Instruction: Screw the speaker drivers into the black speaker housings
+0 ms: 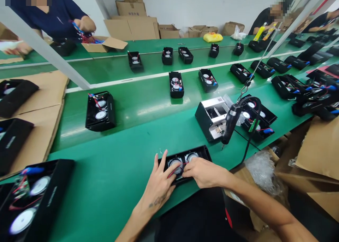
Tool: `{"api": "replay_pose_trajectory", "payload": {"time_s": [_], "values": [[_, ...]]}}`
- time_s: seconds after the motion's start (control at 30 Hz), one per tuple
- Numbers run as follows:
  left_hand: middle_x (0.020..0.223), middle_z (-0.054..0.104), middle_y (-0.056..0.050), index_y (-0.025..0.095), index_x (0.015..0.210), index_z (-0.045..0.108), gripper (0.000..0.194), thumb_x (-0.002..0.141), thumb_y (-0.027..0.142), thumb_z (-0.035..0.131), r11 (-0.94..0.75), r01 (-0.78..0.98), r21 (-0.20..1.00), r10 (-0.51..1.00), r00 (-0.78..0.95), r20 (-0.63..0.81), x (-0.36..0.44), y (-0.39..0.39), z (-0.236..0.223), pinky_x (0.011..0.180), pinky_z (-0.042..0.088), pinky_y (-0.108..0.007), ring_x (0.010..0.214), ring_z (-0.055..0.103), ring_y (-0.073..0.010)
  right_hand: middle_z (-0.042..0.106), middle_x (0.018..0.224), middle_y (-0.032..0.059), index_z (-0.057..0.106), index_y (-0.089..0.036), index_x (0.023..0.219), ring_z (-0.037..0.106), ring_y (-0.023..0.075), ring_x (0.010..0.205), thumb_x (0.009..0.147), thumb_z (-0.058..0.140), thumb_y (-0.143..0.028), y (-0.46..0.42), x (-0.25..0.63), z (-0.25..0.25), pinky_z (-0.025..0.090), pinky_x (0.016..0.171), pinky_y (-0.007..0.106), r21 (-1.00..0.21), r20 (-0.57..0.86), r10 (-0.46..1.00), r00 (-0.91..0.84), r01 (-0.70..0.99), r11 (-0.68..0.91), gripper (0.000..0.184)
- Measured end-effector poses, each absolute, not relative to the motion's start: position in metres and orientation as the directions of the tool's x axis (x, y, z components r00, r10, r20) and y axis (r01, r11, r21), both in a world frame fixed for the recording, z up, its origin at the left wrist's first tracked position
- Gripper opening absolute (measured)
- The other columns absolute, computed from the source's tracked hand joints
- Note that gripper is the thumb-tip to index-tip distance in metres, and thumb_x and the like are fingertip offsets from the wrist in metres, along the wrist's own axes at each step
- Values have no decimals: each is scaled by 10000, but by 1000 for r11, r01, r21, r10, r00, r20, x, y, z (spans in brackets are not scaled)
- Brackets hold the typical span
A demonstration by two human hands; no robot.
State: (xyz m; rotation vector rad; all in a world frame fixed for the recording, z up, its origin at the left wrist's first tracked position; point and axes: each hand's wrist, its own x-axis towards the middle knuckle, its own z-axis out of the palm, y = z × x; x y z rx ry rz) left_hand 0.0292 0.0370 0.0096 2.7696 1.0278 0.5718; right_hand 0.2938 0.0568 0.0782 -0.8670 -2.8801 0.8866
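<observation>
A long black speaker case point(206, 153) lies tilted on the green bench at the front edge, its open side up. Inside sit two round speaker drivers point(191, 157) with pale backs and a thin red wire point(172, 172). My left hand point(158, 186) rests over the case's left end, two fingers raised and spread, another reaching across the left driver. From the right, my right hand point(206, 172) dips into the case with fingertips pinched together at the red wire between the drivers. Its fingers partly cover the right driver.
An electric screwdriver point(231, 124) hangs by a cable beside a silver-and-black screw feeder point(212, 119). Open speaker cases point(100, 111) stand along the green belt. Cardboard point(57, 104) lies at left, with another large case point(57, 196) nearby. Co-workers sit across.
</observation>
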Motion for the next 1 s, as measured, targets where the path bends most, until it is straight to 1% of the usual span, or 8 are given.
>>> {"api": "replay_pose_trajectory", "payload": {"time_s": [0.07, 0.17, 0.3, 0.37, 0.47, 0.63, 0.83, 1.0], "values": [[1412, 754, -37, 266, 1091, 833, 309, 801, 333, 919, -763, 579, 287, 645, 703, 298, 31, 46, 13, 1358, 198, -764, 1631, 349, -478, 815, 1191, 127, 751, -140, 1172, 738, 254, 1028, 960, 635, -102, 54, 289, 83, 488, 915, 371, -499, -161, 535, -829, 536, 681, 245], [1345, 780, -31, 328, 1100, 854, 243, 858, 339, 876, -708, 565, 423, 675, 718, 170, 33, 70, 27, 1297, 337, -709, 1537, 479, -423, 775, 1301, 191, 677, -102, 1330, 736, 313, 1169, 982, 730, -207, 59, 278, 89, 505, 981, 414, -441, -176, 611, -772, 617, 652, 368], [1311, 779, -34, 315, 902, 867, 158, 818, 442, 911, -606, 580, 545, 679, 734, -26, 34, 105, 46, 1229, 428, -601, 1395, 591, -363, 832, 1137, 160, 683, -137, 1363, 797, 323, 1014, 996, 713, -204, 81, 265, 93, 531, 873, 391, -397, -282, 653, -702, 706, 587, 374], [1313, 771, -32, 284, 810, 846, 218, 817, 495, 901, -595, 585, 551, 681, 731, -41, 34, 116, 51, 1196, 463, -536, 1329, 631, -327, 841, 1067, 148, 687, -155, 1372, 804, 331, 964, 978, 735, -243, 90, 260, 94, 530, 822, 373, -366, -318, 677, -664, 745, 558, 406], [1306, 766, -20, 278, 802, 841, 255, 816, 528, 890, -584, 588, 560, 684, 728, -51, 34, 121, 52, 1187, 462, -480, 1280, 649, -293, 835, 1064, 158, 712, -152, 1347, 793, 337, 981, 957, 748, -283, 93, 256, 93, 529, 801, 360, -312, -322, 705, -632, 774, 551, 413], [1238, 778, -12, 300, 824, 856, 260, 791, 552, 908, -577, 590, 564, 685, 726, -60, 36, 118, 48, 1086, 489, -443, 1224, 652, -281, 823, 1060, 161, 788, -139, 1210, 739, 337, 1049, 960, 716, -244, 85, 252, 90, 522, 809, 363, -292, -293, 692, -660, 750, 593, 281], [1183, 781, -10, 329, 842, 864, 224, 822, 552, 877, -594, 580, 557, 678, 734, -41, 36, 114, 50, 1075, 476, -453, 1240, 631, -291, 812, 962, 170, 800, -116, 1077, 718, 308, 934, 932, 728, -193, 82, 250, 92, 517, 842, 398, -306, -238, 659, -714, 699, 647, 179], [1194, 770, -17, 290, 820, 860, 245, 815, 533, 886, -599, 579, 554, 673, 738, -44, 36, 124, 52, 1007, 505, -382, 1139, 670, -249, 813, 924, 168, 789, -107, 1141, 760, 325, 866, 927, 738, -246, 89, 253, 98, 507, 731, 370, -291, -266, 700, -663, 748, 597, 260]]}}
